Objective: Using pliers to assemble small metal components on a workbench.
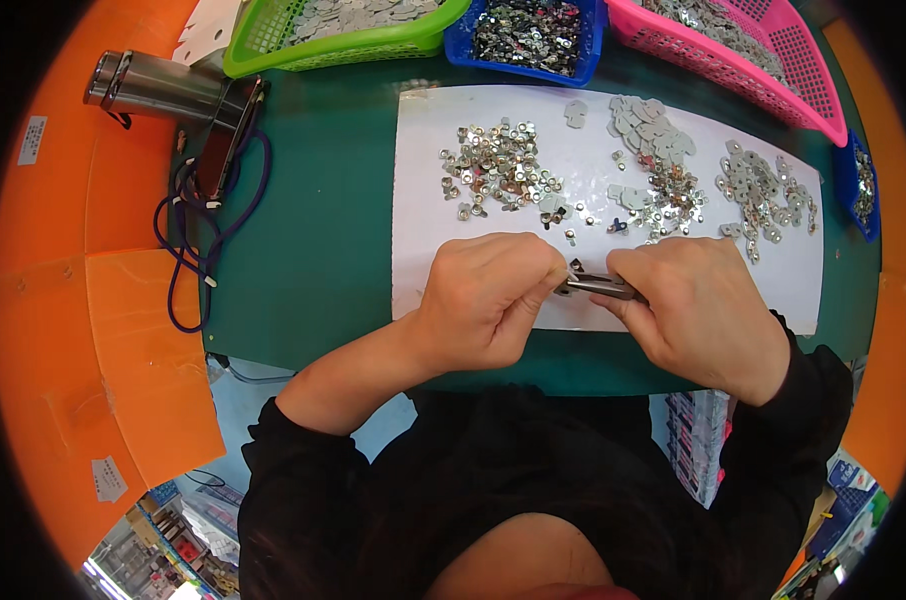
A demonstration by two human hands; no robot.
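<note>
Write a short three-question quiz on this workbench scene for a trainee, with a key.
1. True or false: the right hand grips a slim metal tool whose tip meets the left hand.
2. Which basket stands at the far left of the row at the bench's back edge? A) blue basket B) green basket C) pink basket
3. Fill in: the heaps of small metal parts lie on a ____ sheet over the green mat.

Key: 1 true; 2 B; 3 white
</note>
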